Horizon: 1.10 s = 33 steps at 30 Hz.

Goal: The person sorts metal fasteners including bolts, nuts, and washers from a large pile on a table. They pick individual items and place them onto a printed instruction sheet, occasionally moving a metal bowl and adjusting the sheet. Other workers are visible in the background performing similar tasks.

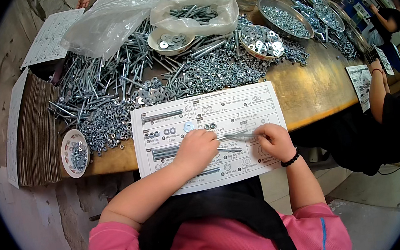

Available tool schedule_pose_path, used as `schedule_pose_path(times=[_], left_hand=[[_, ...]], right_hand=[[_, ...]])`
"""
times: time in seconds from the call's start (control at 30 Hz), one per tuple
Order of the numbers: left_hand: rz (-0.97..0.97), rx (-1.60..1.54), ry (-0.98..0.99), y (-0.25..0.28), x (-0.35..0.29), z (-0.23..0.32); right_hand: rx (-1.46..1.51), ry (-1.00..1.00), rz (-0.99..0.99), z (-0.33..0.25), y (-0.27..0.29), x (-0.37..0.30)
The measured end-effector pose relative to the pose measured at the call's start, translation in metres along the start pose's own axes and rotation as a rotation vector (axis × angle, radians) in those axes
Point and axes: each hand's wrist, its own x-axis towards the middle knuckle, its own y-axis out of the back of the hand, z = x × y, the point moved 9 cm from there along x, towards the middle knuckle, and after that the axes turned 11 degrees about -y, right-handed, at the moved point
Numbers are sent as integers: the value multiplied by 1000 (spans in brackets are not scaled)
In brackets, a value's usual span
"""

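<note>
A white printed sheet (237,106) with outlined boxes lies at the table's near edge. Bolts, nuts and washers rest on it in their boxes. My left hand (195,150) lies over the sheet's middle, fingers curled onto long bolts (164,151) lying there. My right hand (274,140), with a black bead bracelet on the wrist, pinches the end of a thin silver bolt (237,135) that lies flat between both hands. A single washer (189,126) sits on the sheet just above my left hand.
A big heap of bolts and nuts (156,80) covers the table behind the sheet. Bowls of washers (170,41) (260,42), a patterned dish of nuts (74,153), metal trays (286,18), plastic bags (120,14) and stacked cardboard (35,132) surround it. Another person's arm (377,91) rests at right.
</note>
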Motion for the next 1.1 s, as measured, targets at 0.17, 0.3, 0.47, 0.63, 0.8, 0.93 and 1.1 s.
schedule_pose_path(times=[0.17, 0.3, 0.47, 0.63, 0.8, 0.93, 1.1], left_hand=[[-60, 55, 138, 11, -9, -9], [-73, 18, 166, 9, -12, -16], [7, -2, 200, 9, -13, -19], [75, -11, 222, 7, -12, -18], [39, 7, 240, 8, -6, -17], [-49, 24, 258, -1, -8, -18], [-28, 71, 227, 28, 8, -18]], right_hand=[[-62, 218, -50, -30, -22, 2], [-156, 315, -53, -36, -29, 2], [127, 42, 30, -10, -28, 6], [1172, -186, 12, -2, -62, 7], [1226, -244, -33, 0, -67, 12], [1025, -212, -62, 1, -56, 16], [601, -233, -46, 10, -14, 40]])
